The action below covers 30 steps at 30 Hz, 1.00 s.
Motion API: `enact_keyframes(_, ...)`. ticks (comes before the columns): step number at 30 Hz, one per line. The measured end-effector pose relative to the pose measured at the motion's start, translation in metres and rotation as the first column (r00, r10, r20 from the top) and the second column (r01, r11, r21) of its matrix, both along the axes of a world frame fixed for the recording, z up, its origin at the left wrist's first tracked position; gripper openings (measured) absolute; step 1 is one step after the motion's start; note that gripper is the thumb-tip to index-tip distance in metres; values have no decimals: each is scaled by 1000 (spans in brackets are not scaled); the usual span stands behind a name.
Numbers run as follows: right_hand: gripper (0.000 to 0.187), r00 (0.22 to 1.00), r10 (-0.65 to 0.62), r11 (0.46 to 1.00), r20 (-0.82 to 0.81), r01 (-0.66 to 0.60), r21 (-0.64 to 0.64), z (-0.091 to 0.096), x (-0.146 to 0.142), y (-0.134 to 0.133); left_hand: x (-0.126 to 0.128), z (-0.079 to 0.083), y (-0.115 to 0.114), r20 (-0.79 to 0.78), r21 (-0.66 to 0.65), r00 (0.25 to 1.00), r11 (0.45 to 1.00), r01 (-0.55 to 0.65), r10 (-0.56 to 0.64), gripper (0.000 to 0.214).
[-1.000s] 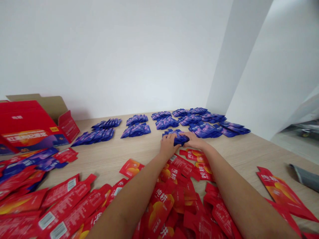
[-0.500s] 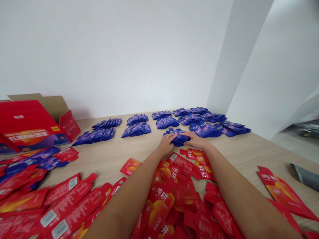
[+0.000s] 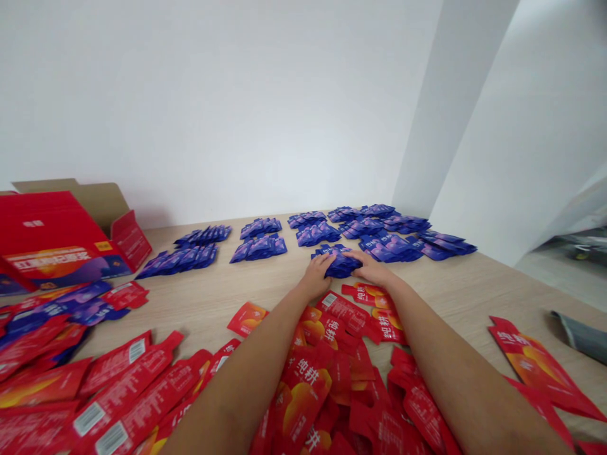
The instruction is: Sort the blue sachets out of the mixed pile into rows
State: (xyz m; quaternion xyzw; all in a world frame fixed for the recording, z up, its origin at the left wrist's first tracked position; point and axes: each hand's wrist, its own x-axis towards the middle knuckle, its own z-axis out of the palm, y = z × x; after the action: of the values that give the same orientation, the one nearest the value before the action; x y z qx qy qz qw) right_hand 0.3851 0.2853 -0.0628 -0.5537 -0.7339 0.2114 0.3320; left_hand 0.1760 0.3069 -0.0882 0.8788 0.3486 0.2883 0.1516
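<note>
Holding a pile of blue pouches (image 3: 340, 262) between them, the left hand (image 3: 317, 278) and the right hand (image 3: 373, 268) reach forward on long, outstretched forearms. The left hand's fingers curl inward round the pile's left end, and the right hand's fingers bend over its right end, so both grip it from opposite sides; some fingertips are hidden. The pile sits low at the wooden table (image 3: 203, 300), though its underside cannot be made out.

Well to the left of the pile stands a red printed carton (image 3: 52, 221), its brown-lined flap raised at the back and a side flap turned out; what it contains cannot be seen from this angle. Also left of the pile, nearer the person, lies a mixed heap of red and blue pouches (image 3: 71, 309). Further sets of blue pouches lie in overlapping rows: some behind the pile (image 3: 317, 234), some to its left (image 3: 258, 248) and some to its right (image 3: 389, 246). In front of it, red pouches (image 3: 303, 392) spread loosely under the forearms, some with barcodes facing up. One larger-looking red pouch (image 3: 540, 360) lies well to its right.
</note>
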Motion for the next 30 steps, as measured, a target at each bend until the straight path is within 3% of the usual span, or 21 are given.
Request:
enact_keyframes(8, 66, 1000, -26, 1000, -7, 26, -5, -4, 0, 2, 2, 5, -10, 1, -29, 992, 992, -125, 125, 60)
enact_keyframes(15, 55, 999, -30, 1000, -26, 30, -4, -3, 0, 4, 1, 10, -11, 46, -40, 995, 995, -90, 91, 56)
enact_keyframes(24, 63, 997, -34, 999, -65, 33, -7, -3, 1, 2, 3, 14, -16, -79, -47, 991, 993, -112, 108, 53)
enact_keyframes(30, 55, 995, 4, 1000, -104, -4, 2, 2, -1, -1, 4, 15, -18, -82, -63, 989, 990, -126, 121, 52)
